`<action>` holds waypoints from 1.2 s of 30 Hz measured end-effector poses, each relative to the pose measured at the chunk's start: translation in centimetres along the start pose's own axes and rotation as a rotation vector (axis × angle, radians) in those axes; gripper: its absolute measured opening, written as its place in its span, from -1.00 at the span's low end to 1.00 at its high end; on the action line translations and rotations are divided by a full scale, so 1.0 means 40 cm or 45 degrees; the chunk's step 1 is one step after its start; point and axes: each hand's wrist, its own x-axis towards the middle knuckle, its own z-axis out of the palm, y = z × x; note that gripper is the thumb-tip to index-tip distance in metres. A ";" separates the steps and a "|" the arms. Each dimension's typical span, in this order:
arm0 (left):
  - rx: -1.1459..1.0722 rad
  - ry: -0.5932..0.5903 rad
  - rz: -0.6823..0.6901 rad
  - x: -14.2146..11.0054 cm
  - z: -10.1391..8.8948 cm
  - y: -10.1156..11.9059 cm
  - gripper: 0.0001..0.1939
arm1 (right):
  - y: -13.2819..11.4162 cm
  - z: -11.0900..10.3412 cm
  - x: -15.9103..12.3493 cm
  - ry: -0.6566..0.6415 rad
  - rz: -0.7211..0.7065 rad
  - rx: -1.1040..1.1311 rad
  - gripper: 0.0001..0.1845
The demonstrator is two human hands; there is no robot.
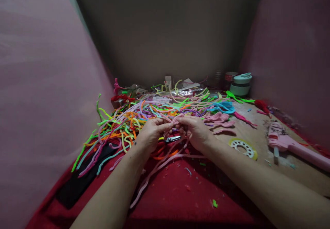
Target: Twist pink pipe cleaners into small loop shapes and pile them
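Observation:
My left hand [154,132] and my right hand [197,132] meet over the middle of the table. Both pinch a pale pink pipe cleaner [177,118], which looks bent between the fingertips; part of it is hidden by them. Just below the fingers lie scissors [173,139], their blades showing. Loose pink pipe cleaners [152,172] trail across the red cloth under my wrists. A big tangled heap of colourful pipe cleaners [134,116] spreads behind and to the left of my hands. Beside my right hand rest several pink looped pieces [219,117] and a blue looped piece [224,107].
On the right, a pink glue gun [283,142] lies on a brown board, near a tape roll [242,149]. A teal-lidded container [241,84] stands at the back right. Black fabric [77,187] lies front left on the red cloth [175,198], which carries small scraps.

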 end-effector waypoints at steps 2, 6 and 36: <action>-0.004 -0.019 0.004 -0.002 0.003 0.000 -0.84 | 0.003 -0.002 -0.001 -0.021 -0.044 -0.036 -0.91; -0.010 -0.010 -0.002 -0.009 0.010 0.005 -0.85 | 0.008 -0.003 -0.004 -0.026 -0.097 -0.098 -0.92; 1.036 -0.119 0.877 -0.020 -0.004 0.015 -0.83 | -0.022 -0.001 -0.002 -0.086 0.271 -0.056 -0.86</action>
